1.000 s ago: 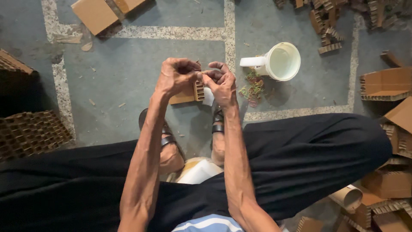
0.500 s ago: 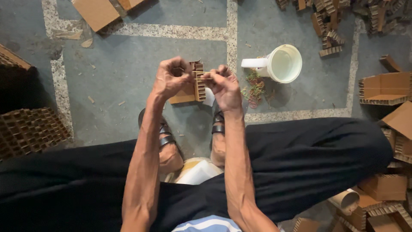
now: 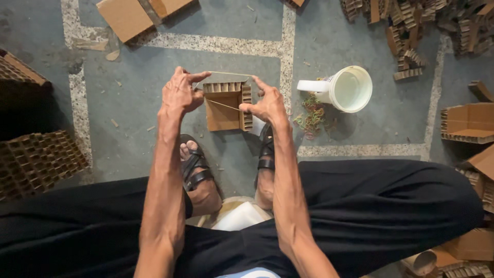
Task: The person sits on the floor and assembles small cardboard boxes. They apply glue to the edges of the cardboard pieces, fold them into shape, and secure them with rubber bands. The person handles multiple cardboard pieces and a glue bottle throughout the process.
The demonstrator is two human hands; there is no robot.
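Looking down from my head, my left hand (image 3: 180, 93) and right hand (image 3: 266, 104) are held out over the floor (image 3: 128, 77), and between them I stretch a thin rubber band (image 3: 226, 73) wide around a small bundle of cardboard pieces (image 3: 226, 105). My left fingers (image 3: 198, 77) pinch and pull the band at the bundle's ten o'clock corner; my right fingers (image 3: 250, 108) hold the band and press the bundle's three o'clock edge. The bundle hangs in the air just above my sandalled feet (image 3: 198, 175), not resting on anything. To do this well, I judge the band should go on square, with even tension on both sides, so the ribbed strips stay flush and none slips out. At two o'clock from the bundle a white jug (image 3: 345, 88) lies on its side, with a heap of coloured rubber bands (image 3: 309, 116) beside it. Cardboard stacks (image 3: 36, 159) sit at nine o'clock, loose scraps (image 3: 411, 31) at one.
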